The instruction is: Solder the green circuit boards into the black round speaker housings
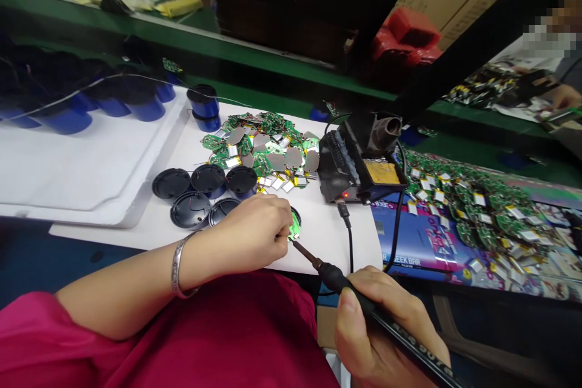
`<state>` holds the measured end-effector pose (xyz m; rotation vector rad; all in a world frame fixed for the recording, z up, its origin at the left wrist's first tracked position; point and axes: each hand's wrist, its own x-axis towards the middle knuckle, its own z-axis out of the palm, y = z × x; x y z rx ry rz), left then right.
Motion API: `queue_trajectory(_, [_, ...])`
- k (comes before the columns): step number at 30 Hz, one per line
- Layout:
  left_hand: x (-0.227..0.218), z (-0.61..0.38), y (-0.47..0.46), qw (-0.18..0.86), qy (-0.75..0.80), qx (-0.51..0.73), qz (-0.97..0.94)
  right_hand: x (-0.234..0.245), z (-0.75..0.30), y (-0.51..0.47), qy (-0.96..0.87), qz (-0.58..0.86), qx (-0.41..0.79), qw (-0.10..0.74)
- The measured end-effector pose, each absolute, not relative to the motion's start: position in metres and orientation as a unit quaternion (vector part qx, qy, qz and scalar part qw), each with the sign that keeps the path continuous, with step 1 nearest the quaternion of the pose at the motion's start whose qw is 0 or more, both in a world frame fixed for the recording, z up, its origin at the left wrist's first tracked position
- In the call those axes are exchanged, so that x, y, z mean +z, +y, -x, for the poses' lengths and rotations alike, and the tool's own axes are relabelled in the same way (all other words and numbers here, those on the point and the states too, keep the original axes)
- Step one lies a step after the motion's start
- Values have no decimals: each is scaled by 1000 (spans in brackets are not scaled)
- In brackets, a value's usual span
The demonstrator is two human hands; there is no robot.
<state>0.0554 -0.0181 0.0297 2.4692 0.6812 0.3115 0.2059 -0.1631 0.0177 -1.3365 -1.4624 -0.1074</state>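
Note:
My left hand [252, 230], with a silver bangle on its wrist, is closed in a pinch on a small green circuit board [294, 231] that sits on a round black shell at the white mat's front edge. My right hand [386, 327] is wrapped round a black soldering iron [345, 288]. The iron's tip touches the green board from the right. Several round black shells [207, 180] lie just left of my left hand.
A heap of green boards with silver batteries [266, 148] lies behind. A black soldering station [359, 163] stands to the right, its cable running forward. More boards [482, 209] cover the right side. Blue cylinders [136, 100] stand at the back left. Other people's hands work far right and far back.

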Motion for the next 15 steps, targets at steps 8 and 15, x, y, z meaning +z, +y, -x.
queue_trajectory(8, [30,-55,-18,288,260,116,-914,33,-206,-172,-611,575,-26,543])
queue_trajectory(15, [30,-54,-18,284,257,114,-917,18,-214,-173,-588,613,-127,513])
